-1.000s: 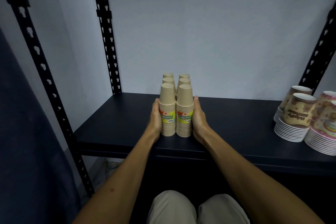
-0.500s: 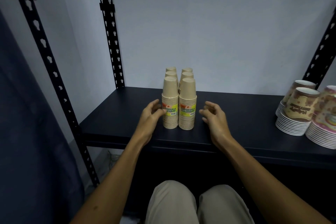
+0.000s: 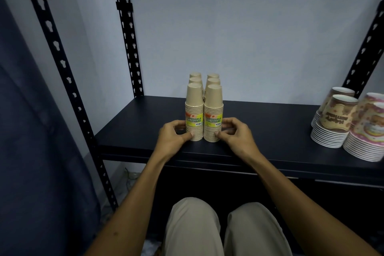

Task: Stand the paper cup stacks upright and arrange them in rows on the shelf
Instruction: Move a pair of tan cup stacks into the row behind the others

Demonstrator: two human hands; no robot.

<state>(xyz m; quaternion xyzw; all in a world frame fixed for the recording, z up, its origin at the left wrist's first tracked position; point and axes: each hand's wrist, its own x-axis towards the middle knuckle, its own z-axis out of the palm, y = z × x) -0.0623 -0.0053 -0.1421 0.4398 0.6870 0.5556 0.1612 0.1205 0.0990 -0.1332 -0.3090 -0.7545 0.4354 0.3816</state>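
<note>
Several tan paper cup stacks stand upright on the dark shelf [image 3: 135,129] in two columns, three deep. The front left stack [image 3: 194,108] and front right stack [image 3: 214,109] carry yellow labels and touch side by side. My left hand [image 3: 172,137] grips the lower part of the front left stack, thumb on its front, fingers curled round its outer side. My right hand [image 3: 235,135] grips the front right stack the same way. The rear stacks [image 3: 213,78] show only their tops.
Printed cup stacks [image 3: 334,122] and pink patterned ones [image 3: 367,133] lean on the shelf's right end. Black perforated uprights [image 3: 126,31] stand at the back left and another upright [image 3: 365,48] at the right. A dark blue cloth [image 3: 31,141] hangs left. My knees [image 3: 207,228] sit below.
My hands were flat against the block's sides, then pulled back off it. Now both have returned and curl round the bases of the two front stacks.
</note>
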